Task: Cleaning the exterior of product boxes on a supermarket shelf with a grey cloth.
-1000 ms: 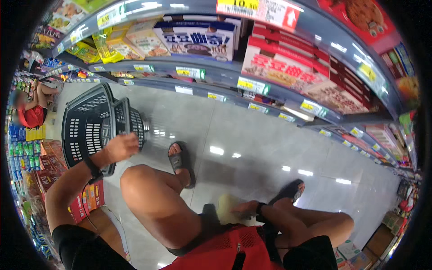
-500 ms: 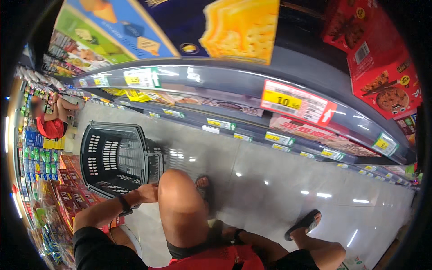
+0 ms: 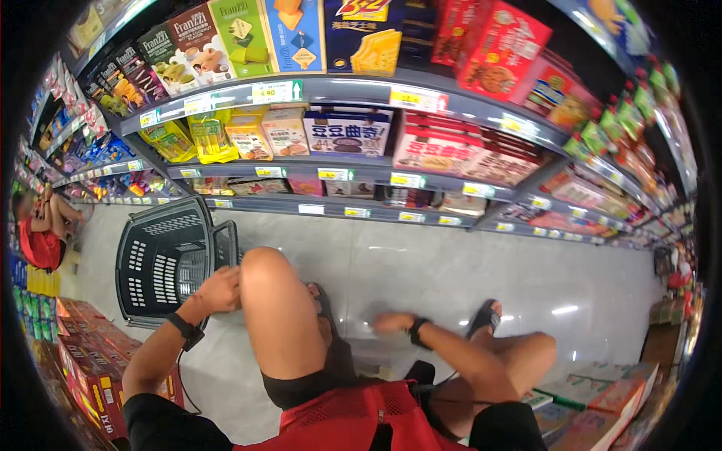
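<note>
My left hand [image 3: 220,289] is beside my raised knee, at the near right edge of a dark grey shopping basket [image 3: 162,259]. Its fingers are curled close to the basket's handle [image 3: 226,242]; what they hold, if anything, is hidden. I see nothing inside the basket, which stands on the floor to my left. My right hand [image 3: 392,323] hovers over the floor between my legs, smeared by motion, so its fingers cannot be made out.
Ahead, shelves [image 3: 346,90] carry boxed biscuits, including a dark blue box [image 3: 365,37] and red boxes [image 3: 504,49]. Red cartons [image 3: 94,368] are stacked at near left, more cartons [image 3: 602,398] at near right. A person in red [image 3: 41,237] sits at far left.
My right hand has come up from my lap and forward over the floor. The view has drawn back from the shelf, showing more rows. My left hand stays beside the knee and basket.
</note>
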The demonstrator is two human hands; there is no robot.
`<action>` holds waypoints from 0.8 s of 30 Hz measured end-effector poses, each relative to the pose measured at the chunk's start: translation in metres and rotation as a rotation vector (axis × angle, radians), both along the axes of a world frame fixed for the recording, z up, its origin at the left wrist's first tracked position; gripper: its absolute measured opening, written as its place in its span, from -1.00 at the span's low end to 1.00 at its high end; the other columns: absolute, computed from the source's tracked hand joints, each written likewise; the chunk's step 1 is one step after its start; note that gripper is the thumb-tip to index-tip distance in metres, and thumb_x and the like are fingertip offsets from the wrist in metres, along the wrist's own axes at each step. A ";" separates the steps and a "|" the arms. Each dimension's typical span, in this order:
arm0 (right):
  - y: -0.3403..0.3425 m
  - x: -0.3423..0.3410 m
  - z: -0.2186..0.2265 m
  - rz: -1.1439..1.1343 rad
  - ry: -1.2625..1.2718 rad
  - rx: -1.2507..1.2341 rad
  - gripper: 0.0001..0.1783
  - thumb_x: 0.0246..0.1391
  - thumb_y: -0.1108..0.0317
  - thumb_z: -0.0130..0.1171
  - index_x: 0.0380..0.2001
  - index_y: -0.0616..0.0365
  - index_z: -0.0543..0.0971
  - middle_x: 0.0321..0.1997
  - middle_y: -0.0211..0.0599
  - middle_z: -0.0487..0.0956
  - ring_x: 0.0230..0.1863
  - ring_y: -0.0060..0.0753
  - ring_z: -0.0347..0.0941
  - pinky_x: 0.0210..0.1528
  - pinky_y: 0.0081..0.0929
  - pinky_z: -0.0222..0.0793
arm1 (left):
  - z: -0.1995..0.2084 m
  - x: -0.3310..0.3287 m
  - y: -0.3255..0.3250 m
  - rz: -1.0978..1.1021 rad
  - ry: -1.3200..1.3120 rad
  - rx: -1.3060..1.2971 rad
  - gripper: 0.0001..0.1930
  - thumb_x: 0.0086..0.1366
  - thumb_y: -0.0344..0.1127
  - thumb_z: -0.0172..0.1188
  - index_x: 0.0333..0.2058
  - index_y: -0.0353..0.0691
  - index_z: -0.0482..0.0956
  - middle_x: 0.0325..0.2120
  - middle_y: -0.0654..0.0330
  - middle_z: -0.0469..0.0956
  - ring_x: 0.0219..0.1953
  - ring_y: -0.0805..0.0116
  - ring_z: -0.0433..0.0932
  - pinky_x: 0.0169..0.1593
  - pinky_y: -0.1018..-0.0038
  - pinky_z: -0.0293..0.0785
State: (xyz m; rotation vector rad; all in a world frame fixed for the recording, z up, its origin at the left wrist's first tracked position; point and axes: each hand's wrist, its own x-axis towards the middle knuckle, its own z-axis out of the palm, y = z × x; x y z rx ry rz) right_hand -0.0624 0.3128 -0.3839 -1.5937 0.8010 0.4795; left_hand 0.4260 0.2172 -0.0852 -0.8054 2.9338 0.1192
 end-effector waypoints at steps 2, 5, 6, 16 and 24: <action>-0.045 -0.003 0.142 -0.169 0.108 -0.164 -0.28 0.25 -0.23 -0.09 0.18 0.14 0.49 0.33 -0.07 0.41 0.34 -0.06 0.28 0.37 -0.19 0.15 | -0.004 0.015 0.011 0.159 0.003 -0.055 -0.52 0.03 -0.13 0.22 -0.02 -0.11 0.57 0.09 0.18 0.47 0.20 0.08 0.32 0.12 0.10 0.30; -0.084 -0.042 0.250 -0.203 0.275 -0.201 -0.26 0.29 -0.27 -0.20 -0.06 0.20 0.65 -0.14 -0.14 0.69 -0.09 -0.15 0.60 0.00 -0.21 0.46 | 0.012 0.000 0.012 0.248 -0.023 -0.298 -0.46 0.17 -0.05 0.15 0.12 -0.10 0.51 0.17 0.14 0.43 0.38 0.00 0.09 0.30 0.06 0.14; -0.092 -0.026 0.309 -0.244 0.418 -0.170 -0.23 0.29 -0.28 -0.20 -0.10 0.25 0.65 -0.12 -0.08 0.68 -0.06 -0.10 0.59 0.03 -0.18 0.43 | 0.005 0.021 0.017 0.232 -0.074 -0.379 -0.45 0.16 -0.05 0.17 0.13 -0.10 0.51 0.17 0.14 0.43 0.39 -0.01 0.06 0.30 0.06 0.15; -0.117 -0.049 0.334 -0.185 0.332 -0.515 -0.29 0.20 -0.25 -0.03 -0.02 0.24 0.61 0.09 0.06 0.57 0.08 0.02 0.52 0.08 -0.10 0.37 | 0.099 0.027 -0.060 0.331 -0.054 0.210 -0.70 0.18 -0.27 0.06 -0.16 -0.20 0.63 -0.27 -0.08 0.64 -0.15 -0.12 0.60 0.00 0.13 0.51; -0.135 -0.012 0.349 -0.052 0.264 -0.719 -0.45 0.15 -0.12 0.08 -0.26 0.24 0.64 -0.22 0.04 0.65 -0.15 0.11 0.57 -0.10 -0.07 0.44 | 0.174 -0.189 -0.081 0.038 -0.174 0.459 -0.63 0.19 -0.29 0.18 -0.03 -0.25 0.58 -0.08 -0.03 0.61 -0.02 -0.02 0.57 0.08 0.21 0.47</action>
